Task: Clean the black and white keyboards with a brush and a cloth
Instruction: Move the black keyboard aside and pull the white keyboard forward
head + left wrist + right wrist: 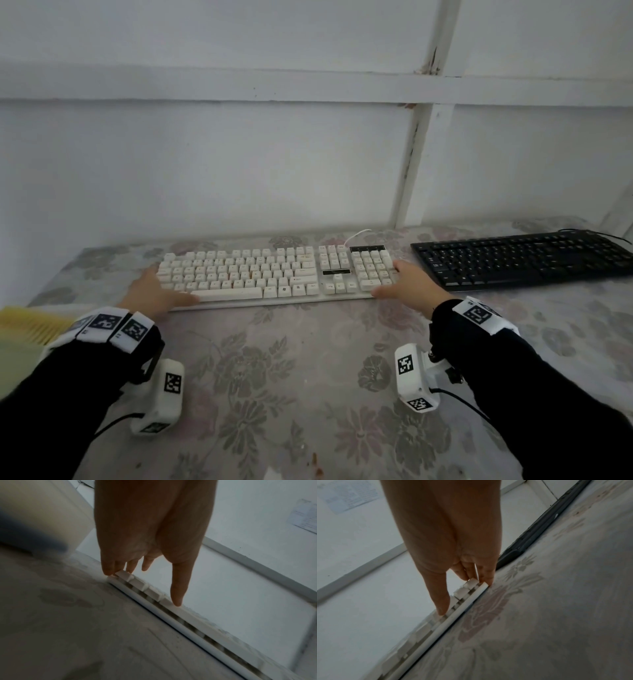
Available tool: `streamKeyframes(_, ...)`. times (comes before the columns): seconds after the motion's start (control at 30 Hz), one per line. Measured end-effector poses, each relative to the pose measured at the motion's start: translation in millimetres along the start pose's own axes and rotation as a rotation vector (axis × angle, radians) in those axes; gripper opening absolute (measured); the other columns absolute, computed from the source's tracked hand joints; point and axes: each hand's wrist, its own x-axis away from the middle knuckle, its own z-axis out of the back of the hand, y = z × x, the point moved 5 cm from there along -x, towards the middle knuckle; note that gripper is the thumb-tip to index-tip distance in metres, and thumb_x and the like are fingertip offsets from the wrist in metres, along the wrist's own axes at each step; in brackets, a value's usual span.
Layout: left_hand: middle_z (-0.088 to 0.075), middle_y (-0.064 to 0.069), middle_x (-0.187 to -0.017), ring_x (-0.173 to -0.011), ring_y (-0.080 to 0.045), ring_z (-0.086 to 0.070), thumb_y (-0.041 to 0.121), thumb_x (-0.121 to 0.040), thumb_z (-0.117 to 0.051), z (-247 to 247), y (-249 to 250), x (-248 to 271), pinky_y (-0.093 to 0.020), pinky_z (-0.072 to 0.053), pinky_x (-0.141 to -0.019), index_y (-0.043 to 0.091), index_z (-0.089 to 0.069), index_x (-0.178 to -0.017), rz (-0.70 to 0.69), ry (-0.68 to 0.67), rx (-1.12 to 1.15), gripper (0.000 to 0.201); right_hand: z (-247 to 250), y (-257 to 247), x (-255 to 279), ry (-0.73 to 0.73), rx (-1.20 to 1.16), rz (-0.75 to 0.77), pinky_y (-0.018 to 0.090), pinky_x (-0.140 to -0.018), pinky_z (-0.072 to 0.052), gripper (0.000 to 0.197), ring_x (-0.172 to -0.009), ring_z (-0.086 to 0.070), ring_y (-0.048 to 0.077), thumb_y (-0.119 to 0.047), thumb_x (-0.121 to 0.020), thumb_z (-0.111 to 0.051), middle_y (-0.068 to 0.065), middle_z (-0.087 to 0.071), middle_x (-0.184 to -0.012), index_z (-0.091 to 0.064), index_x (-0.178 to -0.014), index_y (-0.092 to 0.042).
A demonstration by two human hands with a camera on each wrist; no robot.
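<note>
The white keyboard (274, 270) lies across the middle of the floral table, and the black keyboard (520, 260) lies to its right. My left hand (171, 287) touches the white keyboard's left end, thumb laid along the front row by the space bar. My right hand (399, 281) touches its right end by the number pad. In the left wrist view my left hand (144, 582) has straight fingers at the white keyboard's (171, 616) corner. The right wrist view shows my right hand (464, 597) the same way on the white keyboard (447, 623), the black keyboard (530, 534) beyond.
Yellow brush bristles (30, 325) show at the left edge, above a pale green thing (17, 363) partly hidden by my sleeve. A floral cover (308, 377) spreads over the table. A white wall stands close behind both keyboards. A white cable (359, 234) loops behind the white keyboard.
</note>
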Motion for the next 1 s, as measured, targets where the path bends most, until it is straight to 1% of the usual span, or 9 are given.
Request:
streamKeyframes(0.1, -0.063, -0.007, -0.121, -0.109, -0.028, -0.061, 0.070, 0.000, -0.082, -4, -15, -17, -0.048, -0.047, -0.099, 0.016, -0.049, -0.131, 0.018, -0.012, 0.024, 0.146, -2, 1, 0, -0.008, 0.013, -0.016, 0.033, -0.091, -0.049, 0.048, -0.101, -0.061, 0.021, -0.020, -0.073, -0.080, 0.004, -0.063, -0.111, -0.056, -0.114, -0.010)
streamKeyframes(0.17, -0.064, -0.008, -0.119, -0.107, -0.029, -0.062, 0.066, -0.004, -0.086, 1, -1, 0, -0.046, -0.047, -0.098, 0.014, -0.051, -0.128, 0.013, 0.000, 0.015, 0.138, -2, 2, 0, -0.023, -0.031, -0.023, 0.033, -0.093, -0.048, 0.038, -0.102, -0.062, 0.021, -0.014, -0.075, -0.078, 0.004, -0.065, -0.110, -0.057, -0.107, -0.012)
streamKeyframes(0.27, -0.063, -0.013, -0.119, -0.109, -0.033, -0.059, 0.032, -0.043, -0.095, 13, 39, 49, -0.038, -0.047, -0.092, 0.005, -0.054, -0.124, 0.025, 0.022, -0.023, 0.095, -2, 6, -2, -0.057, -0.101, -0.036, 0.037, -0.096, -0.048, 0.042, -0.103, -0.062, 0.022, -0.011, -0.075, -0.078, 0.005, -0.066, -0.110, -0.059, -0.112, -0.007)
streamKeyframes(0.33, -0.062, -0.016, -0.119, -0.110, -0.034, -0.058, 0.018, -0.057, -0.092, 14, 48, 60, -0.037, -0.045, -0.090, 0.002, -0.055, -0.123, 0.045, 0.011, -0.066, 0.077, 0, 10, -3, -0.067, -0.150, -0.043, 0.040, -0.096, -0.049, 0.046, -0.101, -0.064, 0.022, -0.012, -0.074, -0.079, 0.006, -0.067, -0.109, -0.060, -0.115, -0.008)
streamKeyframes(0.47, -0.061, -0.017, -0.123, -0.111, -0.034, -0.057, 0.023, -0.056, -0.092, 15, 53, 64, -0.039, -0.044, -0.093, 0.001, -0.054, -0.125, 0.093, 0.007, -0.123, 0.082, 2, 12, 1, -0.090, -0.245, -0.008, 0.036, -0.094, -0.049, 0.028, -0.097, -0.066, 0.021, -0.003, -0.077, -0.074, 0.005, -0.071, -0.101, -0.066, -0.104, -0.010)
streamKeyframes(0.57, -0.052, -0.020, -0.134, -0.123, -0.036, -0.048, 0.015, -0.068, -0.085, 16, 55, 67, -0.038, -0.037, -0.096, -0.004, -0.048, -0.131, 0.133, 0.011, -0.159, 0.077, 4, 12, 4, -0.105, -0.303, 0.027, 0.035, -0.095, -0.049, 0.023, -0.096, -0.067, 0.019, -0.001, -0.079, -0.071, 0.005, -0.072, -0.100, -0.068, -0.096, -0.016)
streamKeyframes(0.7, -0.035, -0.024, -0.147, -0.133, -0.038, -0.037, 0.021, -0.074, -0.081, 22, 55, 72, -0.038, -0.031, -0.103, -0.010, -0.034, -0.139, 0.187, 0.032, -0.167, 0.086, 3, 14, 2, -0.093, -0.381, 0.022, 0.034, -0.097, -0.049, 0.026, -0.100, -0.067, 0.022, 0.001, -0.081, -0.069, 0.009, -0.071, -0.104, -0.069, -0.106, -0.005)
streamKeyframes(0.87, -0.051, -0.028, -0.131, -0.119, -0.040, -0.050, 0.020, -0.071, -0.083, 26, 55, 73, -0.038, -0.038, -0.089, -0.014, -0.051, -0.123, 0.224, 0.036, -0.222, 0.070, 3, 21, -6, -0.075, -0.426, 0.001, 0.038, -0.101, -0.046, 0.029, -0.100, -0.067, 0.020, 0.002, -0.080, -0.069, 0.006, -0.072, -0.103, -0.069, -0.108, -0.006)
streamKeyframes(1.0, -0.056, -0.028, -0.124, -0.114, -0.040, -0.052, 0.012, -0.072, -0.081, 24, 59, 72, -0.034, -0.034, -0.078, -0.018, -0.055, -0.114, 0.253, 0.028, -0.199, 0.057, 0, 23, -12, -0.037, -0.404, -0.016, 0.040, -0.099, -0.047, 0.027, -0.099, -0.067, 0.024, 0.003, -0.079, -0.071, 0.010, -0.072, -0.102, -0.069, -0.105, -0.003)
